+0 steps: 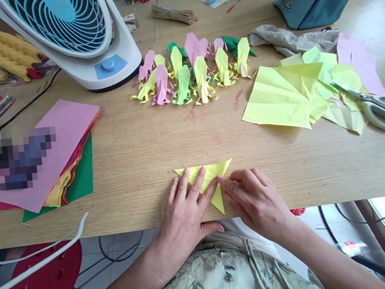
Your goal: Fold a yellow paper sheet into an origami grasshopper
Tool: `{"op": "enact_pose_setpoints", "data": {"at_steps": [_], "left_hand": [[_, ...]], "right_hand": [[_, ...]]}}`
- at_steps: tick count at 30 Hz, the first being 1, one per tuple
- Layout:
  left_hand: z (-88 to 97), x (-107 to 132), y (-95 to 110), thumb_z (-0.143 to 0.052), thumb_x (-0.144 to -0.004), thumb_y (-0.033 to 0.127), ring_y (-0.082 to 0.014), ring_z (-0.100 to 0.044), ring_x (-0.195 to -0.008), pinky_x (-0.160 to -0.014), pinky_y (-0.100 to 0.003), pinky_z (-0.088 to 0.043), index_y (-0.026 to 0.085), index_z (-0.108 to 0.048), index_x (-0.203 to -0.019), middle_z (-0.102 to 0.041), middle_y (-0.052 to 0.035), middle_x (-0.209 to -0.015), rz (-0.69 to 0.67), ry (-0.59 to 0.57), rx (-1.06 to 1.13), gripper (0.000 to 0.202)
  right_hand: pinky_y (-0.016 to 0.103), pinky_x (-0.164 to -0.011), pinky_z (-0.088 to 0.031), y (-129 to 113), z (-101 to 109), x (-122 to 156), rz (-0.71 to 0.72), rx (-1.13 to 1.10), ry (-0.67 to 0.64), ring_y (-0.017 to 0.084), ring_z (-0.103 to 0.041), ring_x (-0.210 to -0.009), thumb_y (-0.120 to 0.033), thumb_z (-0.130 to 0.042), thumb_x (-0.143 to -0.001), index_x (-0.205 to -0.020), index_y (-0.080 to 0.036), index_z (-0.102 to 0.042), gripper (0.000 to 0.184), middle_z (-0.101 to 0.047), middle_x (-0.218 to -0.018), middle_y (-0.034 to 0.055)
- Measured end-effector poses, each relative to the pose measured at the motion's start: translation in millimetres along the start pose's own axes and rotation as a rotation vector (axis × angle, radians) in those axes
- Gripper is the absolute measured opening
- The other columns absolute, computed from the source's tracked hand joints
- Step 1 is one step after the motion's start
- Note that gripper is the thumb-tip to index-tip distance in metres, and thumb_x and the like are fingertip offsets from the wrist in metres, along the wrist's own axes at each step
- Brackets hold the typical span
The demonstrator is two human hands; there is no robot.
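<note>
I am pressing my left hand (188, 204) flat on a folded yellow paper triangle (217, 169) lying at the lower middle of the frame, close to the near edge of the wooden surface (132, 159). My left fingers (184, 184) are lying spread and released over its left half, hiding most of that side. My right hand (252, 198) is resting just beside it, with its bent fingers touching the paper's middle fold. The thumb is tucked out of sight, so I cannot tell whether it is pinching the paper or only pressing. Only the top edge and the lower point of the triangle are showing. Above it, in the middle of the frame, a row of small folded paper figures (188, 72) is standing. A stack of coloured sheets (66, 143) at the left is partly blurred over. The scissors (376, 106) at the right, lying on loose yellow-green sheets (286, 97), are being cut off by the frame edge, as is the fan (76, 33) at the upper left.
</note>
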State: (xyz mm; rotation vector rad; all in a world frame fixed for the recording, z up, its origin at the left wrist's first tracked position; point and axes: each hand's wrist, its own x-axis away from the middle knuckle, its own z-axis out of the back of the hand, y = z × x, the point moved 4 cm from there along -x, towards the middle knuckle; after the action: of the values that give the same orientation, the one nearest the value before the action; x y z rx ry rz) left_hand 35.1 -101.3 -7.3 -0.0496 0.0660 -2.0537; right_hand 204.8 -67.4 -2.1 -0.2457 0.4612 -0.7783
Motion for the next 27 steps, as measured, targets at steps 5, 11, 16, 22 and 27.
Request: {"op": "enact_pose_setpoints", "data": {"at_steps": [5,11,16,22,27], "left_hand": [[-1.0,-0.3,0.7,-0.055,-0.068,0.085,-0.0459,-0.032,-0.145,-0.113,-0.059,-0.034,0.027,-0.037,-0.155,-0.033,-0.011,-0.163,0.005,-0.006,0.014,0.106],[-1.1,0.0,3.3,-0.063,-0.062,0.083,-0.0476,-0.029,-0.146,-0.112,-0.061,-0.035,0.035,-0.033,-0.155,-0.03,-0.0122,-0.164,0.018,-0.006,0.03,0.109],[0.1,0.0,3.7,-0.063,-0.064,0.083,-0.0481,-0.03,-0.146,-0.113,-0.062,-0.035,0.033,-0.035,-0.155,-0.032,-0.0137,-0.163,0.017,-0.006,0.035,0.108],[0.0,0.3,3.9,-0.066,-0.062,0.081,-0.0471,-0.029,-0.147,-0.113,-0.062,-0.035,0.036,-0.024,-0.158,-0.029,-0.0135,-0.164,0.028,-0.027,0.035,0.114],[-1.7,0.9,3.3,-0.064,-0.064,0.081,-0.0468,-0.027,-0.148,-0.114,-0.062,-0.034,0.036,-0.017,-0.159,-0.027,-0.0131,-0.165,0.028,-0.019,0.038,0.115]], "right_hand": [[0.039,-0.074,-0.046,-2.1,0.6,-1.1,0.028,0.029,-0.001,0.023,-0.052,-0.086,-0.021,-0.051,-0.098,-0.129,-0.011,-0.06,0.035,-0.06,-0.101,0.0133],[0.038,-0.073,-0.042,-3.2,-1.3,-3.4,0.038,0.094,-0.009,0.022,-0.048,-0.082,-0.026,-0.051,-0.099,-0.133,-0.01,-0.059,0.038,-0.059,-0.096,0.0114],[0.038,-0.072,-0.039,-3.2,-2.6,-4.5,0.025,0.089,-0.025,0.022,-0.047,-0.081,-0.029,-0.051,-0.1,-0.133,-0.012,-0.06,0.039,-0.057,-0.093,0.0098],[0.039,-0.073,-0.037,-1.5,-0.8,-3.8,-0.04,0.16,-0.034,0.023,-0.046,-0.08,-0.034,-0.048,-0.101,-0.134,-0.012,-0.06,0.042,-0.056,-0.091,0.0094],[0.04,-0.074,-0.037,-1.6,-0.8,3.1,-0.094,0.242,-0.031,0.024,-0.045,-0.08,-0.038,-0.046,-0.101,-0.137,-0.013,-0.057,0.045,-0.058,-0.091,0.0092]]}}
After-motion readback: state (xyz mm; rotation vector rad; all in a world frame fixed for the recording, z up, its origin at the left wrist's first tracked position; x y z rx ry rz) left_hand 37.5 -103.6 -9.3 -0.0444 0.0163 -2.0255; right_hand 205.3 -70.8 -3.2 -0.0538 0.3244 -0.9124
